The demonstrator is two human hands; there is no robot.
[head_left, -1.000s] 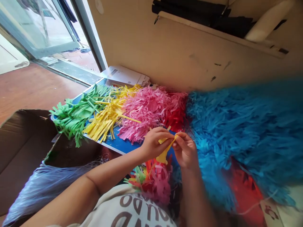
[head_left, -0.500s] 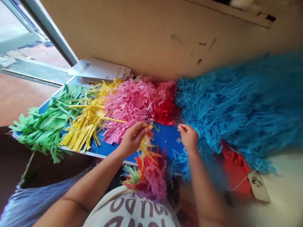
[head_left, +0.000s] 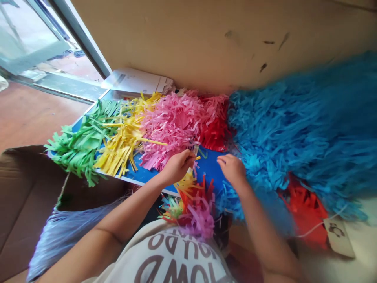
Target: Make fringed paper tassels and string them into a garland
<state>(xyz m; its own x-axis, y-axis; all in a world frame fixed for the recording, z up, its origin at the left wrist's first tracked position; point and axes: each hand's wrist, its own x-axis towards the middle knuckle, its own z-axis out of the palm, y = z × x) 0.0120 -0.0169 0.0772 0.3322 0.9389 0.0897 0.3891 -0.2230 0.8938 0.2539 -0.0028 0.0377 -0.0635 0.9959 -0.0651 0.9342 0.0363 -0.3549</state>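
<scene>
Indoors, colourful fringes (head_left: 173, 122) line a blue table (head_left: 208, 169) by the wall (head_left: 188, 43).

Glare at the doorway (head_left: 75, 65), blur off to my right

Daylight pours in from the upper left, washing the doorway pale. The papers (head_left: 138, 80) beside it catch a white sheen. Across the tan wall (head_left: 182, 43) the light softens, dimming toward the upper right corner. Inside the cardboard box (head_left: 26, 188) I see deep brown shadow. My left hand (head_left: 179, 165) and right hand (head_left: 233, 169) look reasonably clear, though the yellow strip (head_left: 198, 158) at my left fingertips is too small for detail. The blue fringe (head_left: 309, 129) smears out of focus toward the right edge, and my right forearm (head_left: 265, 232) blurs too. Wide-angle stretching pulls at the borders.
</scene>
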